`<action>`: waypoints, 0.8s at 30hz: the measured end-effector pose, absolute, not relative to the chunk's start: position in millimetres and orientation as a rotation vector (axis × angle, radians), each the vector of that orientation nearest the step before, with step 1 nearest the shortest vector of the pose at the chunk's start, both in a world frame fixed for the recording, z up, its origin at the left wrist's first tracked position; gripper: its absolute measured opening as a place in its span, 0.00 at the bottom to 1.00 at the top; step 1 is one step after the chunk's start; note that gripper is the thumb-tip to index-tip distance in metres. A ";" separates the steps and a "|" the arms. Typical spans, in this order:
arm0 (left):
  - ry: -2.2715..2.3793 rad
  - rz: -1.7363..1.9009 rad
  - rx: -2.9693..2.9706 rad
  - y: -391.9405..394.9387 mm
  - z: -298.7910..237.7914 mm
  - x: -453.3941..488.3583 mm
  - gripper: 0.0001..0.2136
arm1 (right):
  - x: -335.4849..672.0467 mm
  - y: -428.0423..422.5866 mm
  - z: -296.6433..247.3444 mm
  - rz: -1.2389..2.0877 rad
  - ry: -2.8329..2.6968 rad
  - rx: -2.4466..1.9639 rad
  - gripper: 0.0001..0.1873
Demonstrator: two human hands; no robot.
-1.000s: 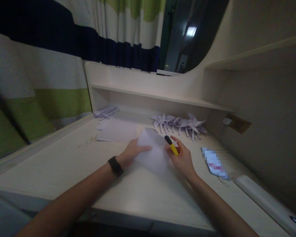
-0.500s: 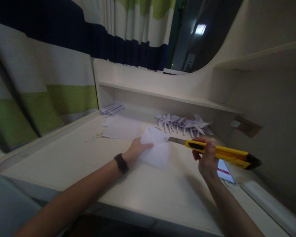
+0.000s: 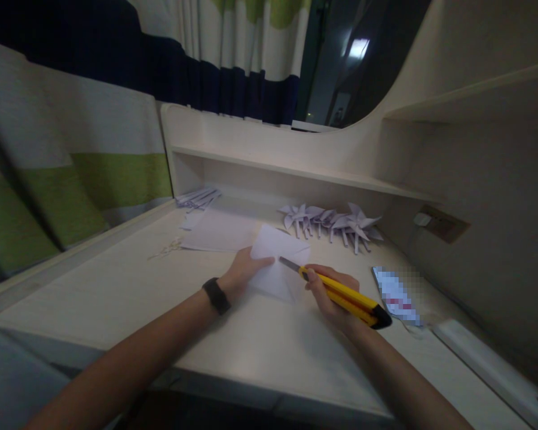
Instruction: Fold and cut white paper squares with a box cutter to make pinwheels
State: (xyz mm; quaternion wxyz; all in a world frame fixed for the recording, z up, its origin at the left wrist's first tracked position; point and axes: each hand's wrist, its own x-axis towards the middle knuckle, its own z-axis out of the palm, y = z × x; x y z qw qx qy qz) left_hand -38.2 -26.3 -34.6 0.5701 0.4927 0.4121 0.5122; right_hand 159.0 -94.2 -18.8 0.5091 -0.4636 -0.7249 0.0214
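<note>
A folded white sheet of paper lies on the pale desk. My left hand, a dark band on its wrist, presses down on the sheet's left edge with its fingers together. My right hand is closed round a yellow utility knife. The knife's blade is out and its tip rests on the middle of the sheet.
Several folded paper pinwheels lie in a row under the low shelf. Flat white sheets and paper strips sit at the back left. A small packet lies right of my hand, a striped curtain hangs left.
My right hand drew the knife out to the right and turned it, then came back in. The blade tip now sits on the sheet. My left hand stayed on the paper.
</note>
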 end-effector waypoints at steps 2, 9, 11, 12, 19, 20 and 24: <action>0.971 1.204 1.161 -25.4 -35.5 -38.5 0.20 | 158.4 -93.6 -20.0 0.041 -1.741 -1.113 0.11; 0.950 1.210 1.163 -23.7 -37.9 -38.7 0.19 | 158.0 -93.1 -20.9 -0.002 -1.733 -1.102 0.11; 0.952 1.200 1.163 -23.7 -37.8 -38.3 0.19 | 157.9 -93.3 -20.0 -0.019 -1.749 -1.097 0.11; 0.950 1.194 1.162 -23.9 -37.6 -38.1 0.20 | 157.7 -93.4 -19.6 -0.027 -1.754 -1.093 0.11; 0.962 1.205 1.162 -26.9 -34.5 -37.3 0.19 | 158.5 -91.9 -23.6 -0.071 -1.753 -1.033 0.09; 0.966 1.205 1.160 -26.8 -34.6 -37.3 0.19 | 159.0 -91.1 -25.4 -0.090 -1.758 -1.018 0.09; 0.986 1.187 1.149 -24.5 -36.9 -37.8 0.18 | 161.3 -88.3 -31.6 -0.174 -1.798 -0.943 0.07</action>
